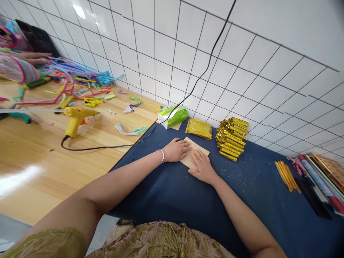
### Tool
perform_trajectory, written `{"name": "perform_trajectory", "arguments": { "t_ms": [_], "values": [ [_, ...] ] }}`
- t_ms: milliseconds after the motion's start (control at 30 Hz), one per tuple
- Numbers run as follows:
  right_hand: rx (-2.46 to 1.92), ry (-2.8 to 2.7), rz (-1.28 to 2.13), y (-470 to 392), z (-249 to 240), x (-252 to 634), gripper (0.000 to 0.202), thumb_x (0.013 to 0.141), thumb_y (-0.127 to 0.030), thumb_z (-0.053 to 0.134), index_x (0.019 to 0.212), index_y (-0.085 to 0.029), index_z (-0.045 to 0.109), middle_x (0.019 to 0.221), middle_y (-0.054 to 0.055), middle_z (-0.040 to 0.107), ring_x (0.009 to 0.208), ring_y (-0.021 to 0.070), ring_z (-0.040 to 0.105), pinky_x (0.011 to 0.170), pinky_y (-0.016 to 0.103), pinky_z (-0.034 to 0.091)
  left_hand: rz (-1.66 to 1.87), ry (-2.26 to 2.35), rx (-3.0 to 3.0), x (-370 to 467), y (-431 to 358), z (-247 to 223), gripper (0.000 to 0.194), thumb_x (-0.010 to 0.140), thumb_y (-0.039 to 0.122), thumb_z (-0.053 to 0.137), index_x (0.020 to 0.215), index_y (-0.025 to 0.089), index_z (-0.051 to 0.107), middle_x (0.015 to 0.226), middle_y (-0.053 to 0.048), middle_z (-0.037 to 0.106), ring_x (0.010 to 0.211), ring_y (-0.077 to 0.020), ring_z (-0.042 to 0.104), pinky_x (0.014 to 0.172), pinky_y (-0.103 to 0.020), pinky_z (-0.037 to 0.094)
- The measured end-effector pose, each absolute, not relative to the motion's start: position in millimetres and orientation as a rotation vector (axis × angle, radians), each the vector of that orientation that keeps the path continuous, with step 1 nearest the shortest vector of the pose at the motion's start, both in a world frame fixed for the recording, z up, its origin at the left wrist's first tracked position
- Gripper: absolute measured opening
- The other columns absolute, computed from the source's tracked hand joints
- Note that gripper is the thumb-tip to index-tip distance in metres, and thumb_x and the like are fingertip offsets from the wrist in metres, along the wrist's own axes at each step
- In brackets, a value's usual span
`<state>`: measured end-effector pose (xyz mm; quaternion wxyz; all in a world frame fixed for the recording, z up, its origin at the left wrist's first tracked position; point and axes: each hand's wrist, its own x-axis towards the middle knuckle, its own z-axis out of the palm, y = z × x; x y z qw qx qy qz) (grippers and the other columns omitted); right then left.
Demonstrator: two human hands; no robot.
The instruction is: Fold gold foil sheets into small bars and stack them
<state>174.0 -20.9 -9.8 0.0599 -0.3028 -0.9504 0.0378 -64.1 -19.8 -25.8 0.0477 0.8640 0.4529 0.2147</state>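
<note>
A tan sheet of paper [190, 163] lies on the dark blue table cover, partly hidden under both hands. My left hand [176, 149], with a pale bangle at its wrist, rests flat on the sheet's left part, fingers stretched out. On its right part lies my right hand [202, 166], palm down and fingers extended. Just behind the sheet sits a flat stack of gold foil sheets [199, 129]. To its right is a pile of folded gold foil strips [232, 138].
A green tissue box [173, 116] stands at the wall. On the wooden table at left are a yellow glue gun [77, 120], its black cord, and scattered pipe cleaners [88, 77]. Another person's hand [33, 57] is at far left. Orange strips [287, 175] and books [322, 182] lie at right.
</note>
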Motion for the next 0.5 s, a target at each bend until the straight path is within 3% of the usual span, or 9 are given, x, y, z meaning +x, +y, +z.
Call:
{"name": "perform_trajectory", "arguments": {
  "t_ms": [167,300,400,500],
  "values": [
    [-0.867,-2.776,0.182,-19,-8,180,0.065,0.083,-0.050,0.049,0.137,-0.016,0.038,0.141,0.012,0.041,0.134,0.0255,0.029,0.109,0.045,0.022,0.634,1.341,2.602,-70,-20,-19,0.044,0.090,0.041,0.041,0.133,0.030,0.044,0.140,-0.006,0.044,0.126,-0.0246,0.039,0.103,-0.040,0.017],
    [-0.924,-2.607,0.249,-21,-8,185,0.052,0.083,-0.028,0.046,0.134,-0.022,0.043,0.135,0.007,0.049,0.128,0.0229,0.039,0.107,0.043,0.027,0.645,1.336,2.530,-77,-20,-15,0.041,0.091,0.042,0.039,0.129,0.032,0.049,0.137,-0.004,0.048,0.120,-0.0245,0.043,0.098,-0.038,0.021],
    [-1.013,-2.447,0.303,-17,-13,190,0.061,0.073,-0.010,0.041,0.133,-0.022,0.044,0.134,0.004,0.050,0.125,0.0208,0.041,0.106,0.041,0.030,0.635,1.300,2.498,-85,-18,-13,0.039,0.092,0.038,0.036,0.128,0.033,0.050,0.135,-0.003,0.050,0.116,-0.0234,0.046,0.096,-0.036,0.023],
    [-1.068,-2.305,0.385,-9,-21,195,0.070,0.064,-0.003,0.037,0.131,-0.022,0.047,0.131,0.003,0.052,0.123,0.0195,0.043,0.104,0.040,0.034,0.591,1.257,2.509,-92,-16,-12,0.040,0.091,0.032,0.036,0.130,0.033,0.048,0.136,-0.001,0.049,0.116,-0.0223,0.045,0.096,-0.035,0.023]
  ]
}}
